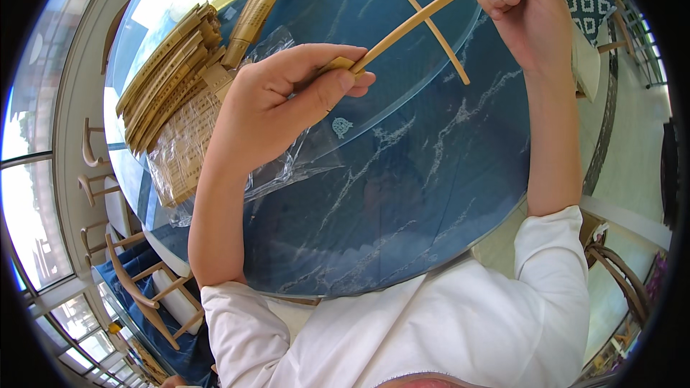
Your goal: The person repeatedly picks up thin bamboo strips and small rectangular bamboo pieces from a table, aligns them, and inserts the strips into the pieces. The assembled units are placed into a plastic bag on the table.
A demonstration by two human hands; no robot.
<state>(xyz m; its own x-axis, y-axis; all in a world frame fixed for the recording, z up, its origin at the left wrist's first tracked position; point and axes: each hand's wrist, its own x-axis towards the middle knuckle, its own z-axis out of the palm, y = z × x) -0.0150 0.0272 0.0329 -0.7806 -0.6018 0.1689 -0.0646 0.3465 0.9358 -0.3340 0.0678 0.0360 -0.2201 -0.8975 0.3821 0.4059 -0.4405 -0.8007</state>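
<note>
My left hand (280, 104) pinches one end of a thin tan wooden strip (424, 16) between thumb and fingers, above a round blue marbled glass table (402, 187). At the frame's top, my right hand (521, 7) grips the strip's other end. The strip runs slantwise between both hands, held above the tabletop. A second thin wooden strip (435, 32) lies on the table beneath it, crossing under the held one.
A pile of perforated wooden sheets and strips (176, 72) lies at the table's left, partly on crumpled clear plastic wrap (287, 165). Wooden chairs (136, 280) stand along the left by the windows. Another chair (618, 273) is at right.
</note>
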